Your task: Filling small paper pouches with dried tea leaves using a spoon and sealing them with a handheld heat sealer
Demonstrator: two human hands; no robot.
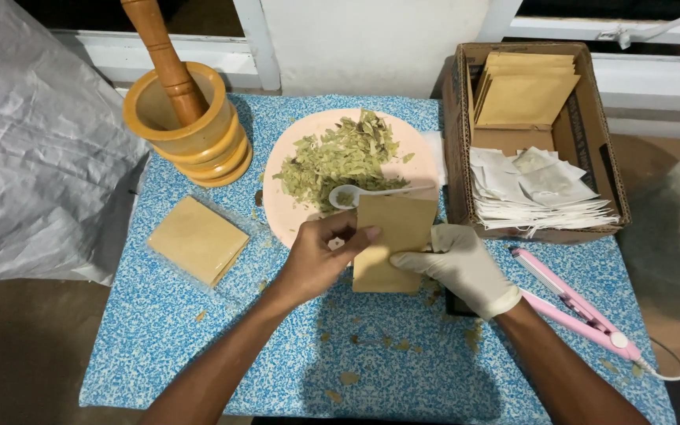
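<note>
The table [198, 346], covered in a blue-and-white speckled cloth, carries everything here, and the pink plate [293, 216] near its middle serves as the marker for the rest. Left of the plate, off the table edge, lies a big crumpled plastic sheet [33, 142]. Right of the plate stands a cardboard box [454, 142] holding a stack of brown envelopes [522, 90] and a pile of white sachets [537, 193]. Up and left of the plate sits a wooden mortar [190, 130] with its pestle [168, 59] leaning inside. Down and left of the plate is a flat packet of tan pouches [197, 238]. Lower right of the plate, a pink heat sealer [572, 303] lies with its cord trailing off.

On the plate is a heap of dried green leaves [344, 157] with a small white spoon [352, 194] resting against it.

Just below the plate, a brown paper pouch [391, 236] is held upright between both hands. The bare left hand [316, 260] pinches its left edge with thumb and fingers; the gloved right hand [458, 264] grips its lower right side.

Leaf crumbs already dot the cloth. As I judge it, the pouch overlaps the plate rim and spoon handle, so a tilt could knock the spoon or spill leaves.
</note>
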